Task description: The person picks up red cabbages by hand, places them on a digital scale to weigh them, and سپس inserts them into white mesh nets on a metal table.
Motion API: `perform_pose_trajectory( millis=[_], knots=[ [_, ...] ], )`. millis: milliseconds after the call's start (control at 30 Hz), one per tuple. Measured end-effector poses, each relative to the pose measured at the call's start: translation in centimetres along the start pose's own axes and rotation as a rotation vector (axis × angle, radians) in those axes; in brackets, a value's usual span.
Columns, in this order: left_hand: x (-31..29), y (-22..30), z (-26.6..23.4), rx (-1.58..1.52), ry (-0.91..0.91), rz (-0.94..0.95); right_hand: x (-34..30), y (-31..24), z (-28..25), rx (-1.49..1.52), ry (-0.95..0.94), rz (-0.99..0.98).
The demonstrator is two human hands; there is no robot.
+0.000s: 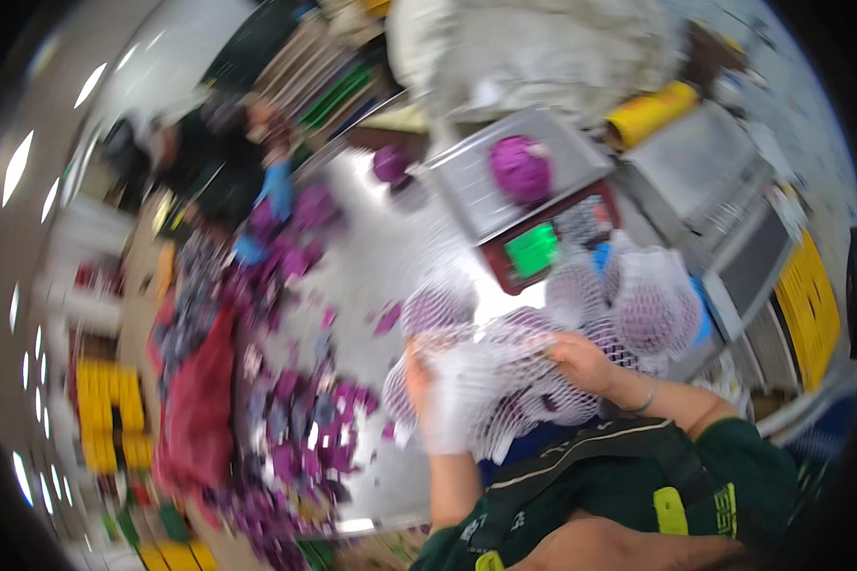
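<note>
My right hand (584, 364) is closed on the edge of a white foam net sleeve (514, 357), its thumb and fingers pinching the mesh. My left hand (419, 381) is at the other side of the mesh; white netting covers much of it, and its fingers are smeared by motion. Around both hands lie several red cabbages in foam nets, one netted cabbage (652, 309) to the right and another netted cabbage (438, 306) beyond my left hand. A bare red cabbage (520, 169) rests on the steel pan of a weighing scale (457, 195) with a green display.
Another bare cabbage (390, 165) stands on the steel table (376, 257). Purple leaf scraps (305, 428) cover its left part, beside a red sack (198, 409). Across the table is a person with a blue glove (276, 190). A yellow roll (651, 112) and grey machine (690, 171) stand right.
</note>
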State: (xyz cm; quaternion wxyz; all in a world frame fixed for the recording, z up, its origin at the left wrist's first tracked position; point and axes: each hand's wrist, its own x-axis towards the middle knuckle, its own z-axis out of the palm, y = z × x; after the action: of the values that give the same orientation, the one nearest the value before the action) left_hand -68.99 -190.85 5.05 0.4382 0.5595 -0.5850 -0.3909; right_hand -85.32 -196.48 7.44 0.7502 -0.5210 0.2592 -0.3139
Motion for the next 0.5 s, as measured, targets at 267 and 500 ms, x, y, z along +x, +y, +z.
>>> perform_pose_trajectory(
  millis=[267, 500],
  knots=[
    [4.9, 1.2, -2.0, -0.268, -0.734, -0.082, -1.2, -6.6, -11.4, -0.027, 0.023, 0.212],
    [26.3, -5.0, -2.2, -0.536, 0.009, -0.43, 18.1, -6.7, -26.9, -0.477, 0.373, 0.022]
  ],
)
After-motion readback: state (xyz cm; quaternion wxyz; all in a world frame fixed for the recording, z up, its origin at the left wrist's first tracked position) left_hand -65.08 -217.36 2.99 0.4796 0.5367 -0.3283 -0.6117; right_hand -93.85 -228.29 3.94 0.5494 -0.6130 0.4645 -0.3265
